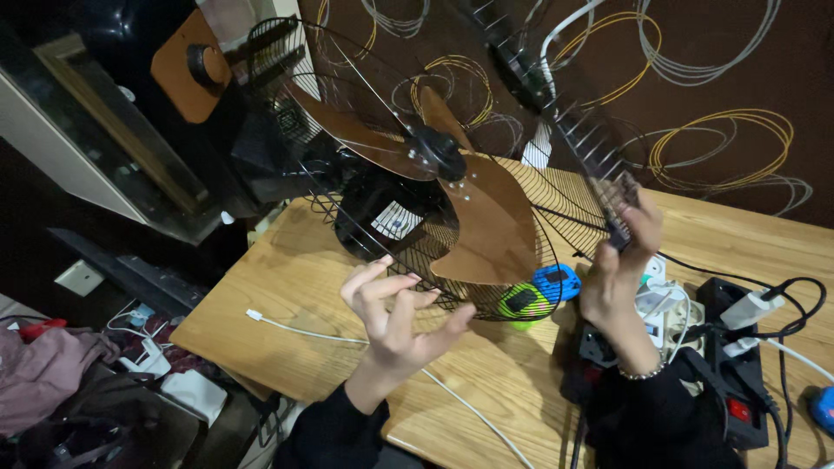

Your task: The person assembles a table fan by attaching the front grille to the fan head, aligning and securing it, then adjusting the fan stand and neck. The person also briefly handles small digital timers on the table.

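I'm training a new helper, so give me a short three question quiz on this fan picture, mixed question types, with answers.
1. True or false: the right hand grips the front wire guard.
2. What colour are the fan blades?
A green
B translucent brown
C white
3. What does the left hand touch?

Key:
1. True; it pinches the guard's lower edge.
2. B.
3. The rim of the rear wire cage, fingers spread, over the wooden table.

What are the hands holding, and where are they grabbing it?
The right hand holds the fan's front wire guard by its rim. The left hand is open beside the back guard, gripping nothing.
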